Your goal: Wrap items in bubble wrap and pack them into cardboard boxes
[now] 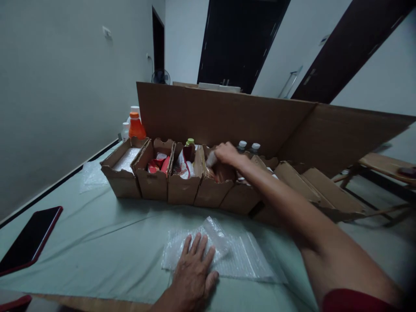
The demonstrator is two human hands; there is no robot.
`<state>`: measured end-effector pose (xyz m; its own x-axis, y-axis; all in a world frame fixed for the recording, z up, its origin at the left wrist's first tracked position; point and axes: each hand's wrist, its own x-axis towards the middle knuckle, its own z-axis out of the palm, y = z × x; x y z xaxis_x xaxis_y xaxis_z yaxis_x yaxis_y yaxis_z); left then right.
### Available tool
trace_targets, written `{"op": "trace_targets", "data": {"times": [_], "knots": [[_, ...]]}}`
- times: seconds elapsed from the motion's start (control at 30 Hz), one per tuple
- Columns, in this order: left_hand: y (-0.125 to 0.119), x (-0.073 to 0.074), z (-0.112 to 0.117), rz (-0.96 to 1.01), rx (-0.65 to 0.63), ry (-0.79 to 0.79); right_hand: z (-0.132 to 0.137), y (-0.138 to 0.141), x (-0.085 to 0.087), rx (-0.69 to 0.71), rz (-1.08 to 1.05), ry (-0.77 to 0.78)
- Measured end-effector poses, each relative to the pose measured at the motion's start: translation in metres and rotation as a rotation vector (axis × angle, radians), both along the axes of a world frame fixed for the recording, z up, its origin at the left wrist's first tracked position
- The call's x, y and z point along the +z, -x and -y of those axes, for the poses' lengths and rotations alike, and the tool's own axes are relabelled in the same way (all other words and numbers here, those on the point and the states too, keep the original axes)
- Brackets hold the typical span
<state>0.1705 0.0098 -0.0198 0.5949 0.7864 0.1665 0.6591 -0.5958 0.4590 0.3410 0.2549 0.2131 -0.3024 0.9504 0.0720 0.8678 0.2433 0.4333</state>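
My left hand (195, 268) lies flat with fingers spread, pressing on a sheet of bubble wrap (247, 255) on the cloth-covered table. A smaller folded piece of clear bubble wrap (212, 236) sits by its fingertips. My right hand (227, 154) reaches over the row of cardboard bins, its fingers closed above an open cardboard bin (212, 193). At those fingers is a small pale object (211, 159), too blurred to name. Brownish packets (212, 174) show inside that bin.
Other bins hold bubble wrap (128, 159), red packets (159, 164) and a white-and-red bag (186, 167). An orange bottle (136, 128) and white-capped bottles (242, 146) stand behind the bins. A tall cardboard panel (224, 112) rises at the back. A phone (30, 238) lies left.
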Motion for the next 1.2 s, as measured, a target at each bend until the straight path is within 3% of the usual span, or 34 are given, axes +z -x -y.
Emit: {"op": "trace_targets", "data": {"times": [0.1,0.13,0.23,0.3,0.37,0.43,0.5,0.57,0.63,0.7,0.8,0.87,0.93,1.0,1.1,1.2], "knots": [[0.0,0.005,0.001,0.001,0.007,0.018,0.051,-0.02,0.028,-0.037,-0.12,-0.215],[0.0,0.005,0.001,0.003,0.007,0.021,0.074,-0.026,0.033,0.022,-0.287,-0.365],[0.003,0.004,0.002,0.072,0.014,-0.005,0.153,-0.034,0.021,0.273,-0.672,-0.539],[0.014,0.005,0.005,0.232,0.097,-0.074,0.205,-0.029,-0.012,0.318,-0.798,-0.486],[0.033,0.013,0.01,0.453,0.286,-0.169,0.246,-0.023,-0.062,0.319,-0.847,-0.371],[0.052,0.026,0.018,0.62,0.483,-0.271,0.271,-0.02,-0.116,0.314,-0.795,-0.263],[0.061,0.038,0.024,0.644,0.528,-0.346,0.284,-0.022,-0.158,0.304,-0.677,-0.095],[0.056,0.044,0.027,0.557,0.397,-0.392,0.288,-0.03,-0.176,0.33,-0.585,0.017],[0.041,0.039,0.023,0.419,0.225,-0.358,0.287,-0.042,-0.167,0.352,-0.535,0.041],[0.024,0.027,0.015,0.292,0.11,-0.253,0.279,-0.051,-0.137,0.363,-0.523,-0.009],[0.012,0.008,0.006,0.19,0.041,-0.111,0.247,-0.052,-0.075,0.406,-0.505,-0.109],[0.011,-0.002,0.004,0.185,0.03,-0.094,0.206,-0.038,-0.04,0.45,-0.446,-0.131],[0.013,-0.007,0.005,0.201,0.024,-0.091,0.151,-0.014,-0.017,0.459,-0.333,-0.086],[0.013,-0.01,0.005,0.217,0.025,-0.079,0.088,0.017,-0.008,0.393,-0.177,-0.045],[0.011,-0.016,0.004,0.229,0.026,-0.074,0.002,0.063,-0.014,0.336,-0.106,0.024],[0.007,-0.023,0.001,0.242,0.022,-0.105,-0.051,0.096,-0.029,0.252,-0.214,0.026]]}}
